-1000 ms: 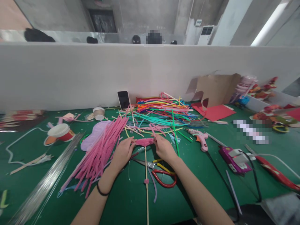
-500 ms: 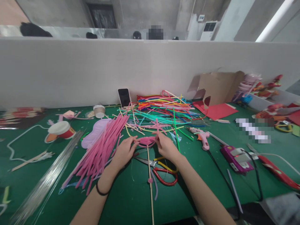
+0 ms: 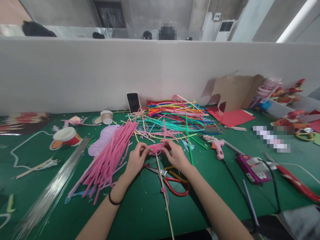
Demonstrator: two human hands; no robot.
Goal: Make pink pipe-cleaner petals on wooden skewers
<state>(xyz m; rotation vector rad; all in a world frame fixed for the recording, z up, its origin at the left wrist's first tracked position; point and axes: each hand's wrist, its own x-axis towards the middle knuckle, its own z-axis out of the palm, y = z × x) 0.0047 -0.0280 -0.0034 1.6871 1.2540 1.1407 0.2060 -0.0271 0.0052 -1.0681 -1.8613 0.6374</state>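
Note:
Between my two hands is a pink pipe-cleaner shape (image 3: 155,149), joined to the top of a thin wooden stick (image 3: 168,208) that slants down toward me. My left hand (image 3: 137,156) pinches the shape's left side. On its right side, my right hand (image 3: 174,154) is closed with thumb and fingers together, and a pink pipe-cleaner end (image 3: 164,128) stands up beside the fingertips. A small pink bead-like piece (image 3: 163,190) sits partway down the stick. Under the stick lie scissors (image 3: 177,187) with red and yellow handles, partly covered by it.
Pink pipe cleaners (image 3: 107,160) lie left of my hands, with thin wires (image 3: 53,185) beyond. A multicoloured pipe-cleaner heap (image 3: 172,115) and a phone (image 3: 133,102) are behind. Rightward are a pink glue gun (image 3: 218,146), its black cable, and a purple power strip (image 3: 252,170). A paper cup (image 3: 67,136) sits left.
My hands have drawn closer together around the pink shape, which looks narrower and tilted. The stick's lower end has swung to the right. The upright pink end has shifted slightly left.

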